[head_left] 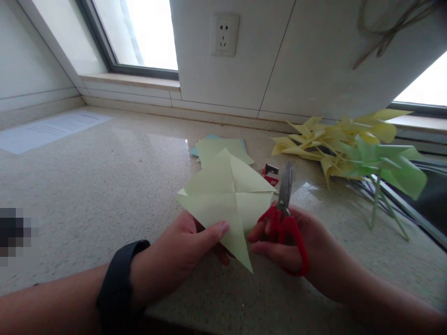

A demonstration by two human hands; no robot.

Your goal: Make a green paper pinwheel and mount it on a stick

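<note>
My left hand [206, 239] pinches a square of pale yellow-green paper [220, 204], thumb on top and fingers underneath. Crease lines cross at the sheet's middle, and a slit runs in from its right corner. Just right of the paper, my right hand [279, 246] has its fingers in the handles of red-handled scissors [284, 218]. The scissor blades point up and away from me and look closed. Behind the held sheet lies a stack of green and blue paper [223, 146], partly covered by it.
A small red and black box [271, 174] sits behind the scissors. Several yellow paper pinwheels [310, 139] and a green pinwheel [384, 163] lie at the right. A printed sheet [52, 128] rests at the far left. A wall with a socket [225, 35] bounds the counter [104, 186].
</note>
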